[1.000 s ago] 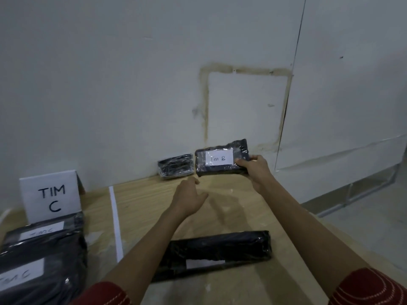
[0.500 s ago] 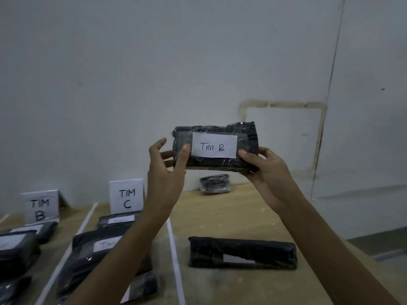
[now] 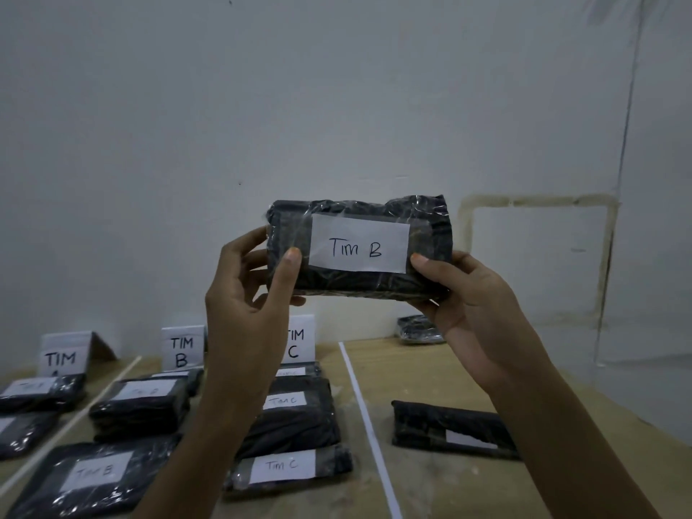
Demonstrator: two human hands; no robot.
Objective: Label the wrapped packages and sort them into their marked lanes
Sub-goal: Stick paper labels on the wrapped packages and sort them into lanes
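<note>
Both hands, left hand [image 3: 247,294] and right hand [image 3: 472,305], grip the ends of a black plastic-wrapped package [image 3: 359,249] with a white "Tim B" label [image 3: 357,248], raised above the wooden desk [image 3: 430,372].

Pale grey wall [image 3: 262,106] bears a stained rectangular outline [image 3: 539,200]; wooden tabletop [image 3: 430,372] below.

wall [image 3: 262,106]: pale grey-white, plain, rising behind the worktop | outline [image 3: 539,200]: yellowish-brown rectangular stain on the wall at right, top and right sides clearest | seam [image 3: 626,144]: thin dark vertical line beside that stain | worktop [image 3: 423,372]: light wood, whitish smears on its bare right part
</note>
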